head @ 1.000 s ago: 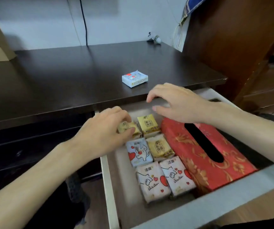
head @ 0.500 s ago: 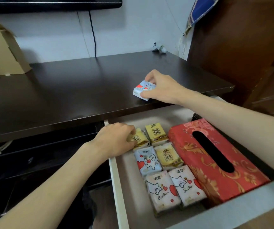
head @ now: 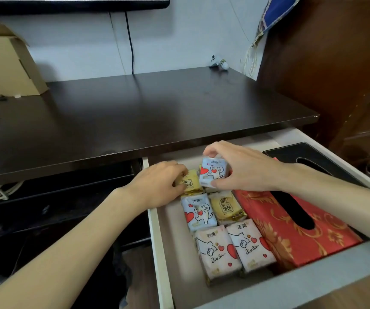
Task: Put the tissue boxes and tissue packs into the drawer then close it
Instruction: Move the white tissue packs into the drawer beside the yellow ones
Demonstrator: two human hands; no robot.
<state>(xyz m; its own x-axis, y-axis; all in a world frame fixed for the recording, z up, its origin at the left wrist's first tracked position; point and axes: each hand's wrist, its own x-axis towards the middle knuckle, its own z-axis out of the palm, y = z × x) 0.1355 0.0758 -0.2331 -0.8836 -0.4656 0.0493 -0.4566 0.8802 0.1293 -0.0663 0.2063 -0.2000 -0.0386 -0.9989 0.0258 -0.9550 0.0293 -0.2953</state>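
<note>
Over an open white drawer [head: 160,253], a person's right hand [head: 244,169] pinches a small blue tissue pack [head: 213,171] printed with red hearts, thumb under its near edge and fingers curled over its far edge, the pack tilted and held above the back of the pack rows. Nearest the camera, well below that grip, two white "BiuBiu" packs [head: 235,248] lie side by side; between them and the grip sit a blue heart pack [head: 198,214] and a gold pack [head: 226,207]. Just left of the grip, the left hand [head: 159,185] holds a second gold pack [head: 189,181], fingers curled round it, apparently steadying it. To the right, partly under the forearm, lies a red patterned tissue box [head: 295,230], with a black tissue box [head: 313,159] beyond it. Farther off, the dark desktop [head: 146,117] shows no packs.

The step in hand looks to be seating this last pack. Done well, it goes down flat in the spot beside the steadied gold pack, level with its neighbours so nothing catches the desk edge; both hands then withdraw before the drawer is pushed shut.
</note>
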